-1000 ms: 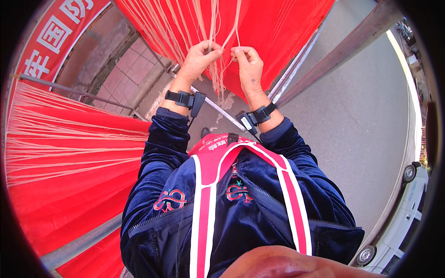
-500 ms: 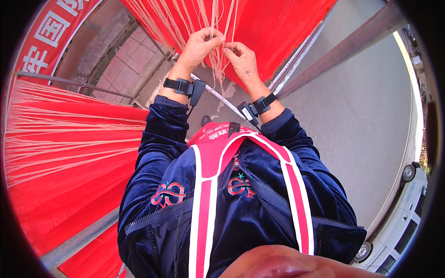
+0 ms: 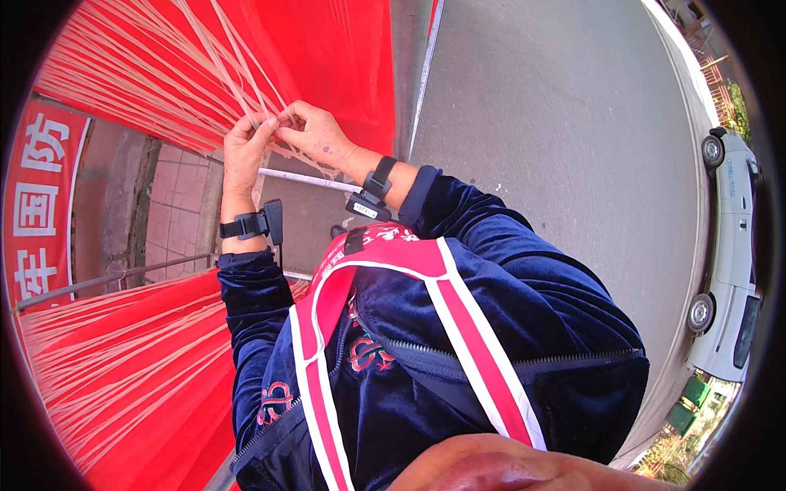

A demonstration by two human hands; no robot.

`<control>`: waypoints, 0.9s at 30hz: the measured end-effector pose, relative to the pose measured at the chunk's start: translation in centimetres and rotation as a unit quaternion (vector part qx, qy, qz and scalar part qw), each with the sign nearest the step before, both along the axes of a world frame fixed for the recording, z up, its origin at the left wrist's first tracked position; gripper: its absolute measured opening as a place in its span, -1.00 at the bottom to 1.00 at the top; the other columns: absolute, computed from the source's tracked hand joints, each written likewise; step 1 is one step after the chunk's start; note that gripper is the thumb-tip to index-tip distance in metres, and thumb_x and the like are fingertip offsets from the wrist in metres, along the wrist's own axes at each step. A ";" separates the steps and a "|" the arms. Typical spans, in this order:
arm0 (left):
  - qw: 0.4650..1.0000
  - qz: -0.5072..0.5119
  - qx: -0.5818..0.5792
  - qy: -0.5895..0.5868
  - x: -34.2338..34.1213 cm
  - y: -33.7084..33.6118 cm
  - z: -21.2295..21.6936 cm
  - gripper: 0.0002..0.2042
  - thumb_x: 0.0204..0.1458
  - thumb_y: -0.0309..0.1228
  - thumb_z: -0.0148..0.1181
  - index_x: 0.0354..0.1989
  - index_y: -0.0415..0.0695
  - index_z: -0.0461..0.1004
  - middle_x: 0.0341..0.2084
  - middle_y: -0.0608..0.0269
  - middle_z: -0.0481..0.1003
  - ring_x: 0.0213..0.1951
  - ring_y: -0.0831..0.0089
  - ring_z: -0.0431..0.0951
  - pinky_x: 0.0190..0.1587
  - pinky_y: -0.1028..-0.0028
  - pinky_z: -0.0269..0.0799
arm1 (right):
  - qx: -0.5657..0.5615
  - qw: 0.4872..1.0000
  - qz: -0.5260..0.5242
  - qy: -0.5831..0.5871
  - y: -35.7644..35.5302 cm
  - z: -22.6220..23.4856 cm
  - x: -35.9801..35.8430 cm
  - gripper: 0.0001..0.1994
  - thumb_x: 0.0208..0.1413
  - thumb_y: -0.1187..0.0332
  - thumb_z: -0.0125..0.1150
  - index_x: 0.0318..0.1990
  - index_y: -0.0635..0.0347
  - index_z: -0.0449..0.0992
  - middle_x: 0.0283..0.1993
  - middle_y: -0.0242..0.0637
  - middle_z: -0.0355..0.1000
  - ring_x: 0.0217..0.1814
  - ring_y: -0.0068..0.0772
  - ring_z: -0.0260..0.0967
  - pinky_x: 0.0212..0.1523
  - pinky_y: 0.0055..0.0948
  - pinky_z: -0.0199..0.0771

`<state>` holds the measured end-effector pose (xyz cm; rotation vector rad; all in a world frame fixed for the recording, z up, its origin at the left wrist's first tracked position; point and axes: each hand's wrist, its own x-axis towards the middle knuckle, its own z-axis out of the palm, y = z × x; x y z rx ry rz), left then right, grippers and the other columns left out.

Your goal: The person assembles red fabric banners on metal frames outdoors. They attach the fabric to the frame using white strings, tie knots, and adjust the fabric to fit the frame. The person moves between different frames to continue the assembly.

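Strands (image 3: 214, 59) run from the grip over the cloth (image 3: 340, 61) just beyond it — a banner (image 3: 41, 180) to its left, a second cloth (image 3: 180, 409) behind and leftward, a van (image 3: 733, 245) far right across the road (image 3: 557, 147).

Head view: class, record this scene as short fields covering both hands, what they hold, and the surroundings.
Left hand: fingertip grip on pale strands
Right hand: fingertip grip on the same strands, close beside the left
Strands: stretched across the red cloth, loose ends hanging below the hands
Wrists: a black strap on each
Clothing: dark blue jacket
Lower left: another red cloth with strands
Far right: light-coloured vehicle
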<state>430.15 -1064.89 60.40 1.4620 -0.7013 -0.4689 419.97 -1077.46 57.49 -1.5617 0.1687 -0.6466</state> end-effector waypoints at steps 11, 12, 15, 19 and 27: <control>0.998 0.014 0.021 -0.066 0.7 1.0 -1.7 -0.81 0.12 -0.36 0.27 -0.18 -0.19 0.57 -0.39 0.39 0.56 -0.30 0.65 0.51 -0.21 0.60 0.45 | 0.000 0.999 0.035 0.014 -1.2 -2.1 1.2 -0.90 0.18 0.44 0.24 -0.23 0.28 0.55 -0.31 -0.43 0.53 -0.26 -0.71 0.43 -0.24 -0.68 0.44; 0.998 -0.012 0.000 -0.054 0.8 1.1 -1.9 -0.80 0.12 -0.35 0.27 -0.16 -0.19 0.57 -0.36 0.38 0.57 -0.27 0.64 0.52 -0.18 0.59 0.44 | 0.003 0.999 0.039 0.015 -1.3 -2.1 1.0 -0.89 0.18 0.43 0.25 -0.22 0.28 0.55 -0.31 -0.43 0.53 -0.25 -0.71 0.43 -0.23 -0.68 0.43; 0.999 -0.042 -0.002 -0.024 0.8 1.4 -2.8 -0.76 0.12 -0.34 0.27 -0.10 -0.18 0.56 -0.29 0.35 0.58 -0.20 0.62 0.53 -0.11 0.58 0.43 | 0.021 0.998 0.049 0.018 -1.3 -1.9 0.8 -0.87 0.18 0.41 0.26 -0.21 0.29 0.55 -0.30 -0.42 0.53 -0.24 -0.69 0.44 -0.20 -0.67 0.44; 0.994 -0.078 0.071 -0.036 1.1 1.7 -4.0 -0.74 0.11 -0.28 0.28 -0.11 -0.18 0.58 -0.30 0.36 0.59 -0.22 0.63 0.52 -0.10 0.56 0.41 | 0.015 0.999 0.044 0.016 -1.0 -1.6 1.1 -0.86 0.17 0.40 0.27 -0.20 0.28 0.56 -0.31 -0.42 0.53 -0.26 -0.66 0.44 -0.20 -0.66 0.46; 0.996 -0.028 0.052 -0.066 2.0 1.9 -6.1 -0.78 0.10 -0.23 0.29 -0.19 -0.09 0.63 -0.38 0.45 0.57 -0.30 0.68 0.48 -0.21 0.59 0.37 | 0.053 0.998 0.021 -0.032 -1.6 -2.0 1.2 -0.89 0.19 0.42 0.22 -0.22 0.28 0.54 -0.32 -0.32 0.56 -0.27 -0.58 0.50 -0.21 -0.57 0.51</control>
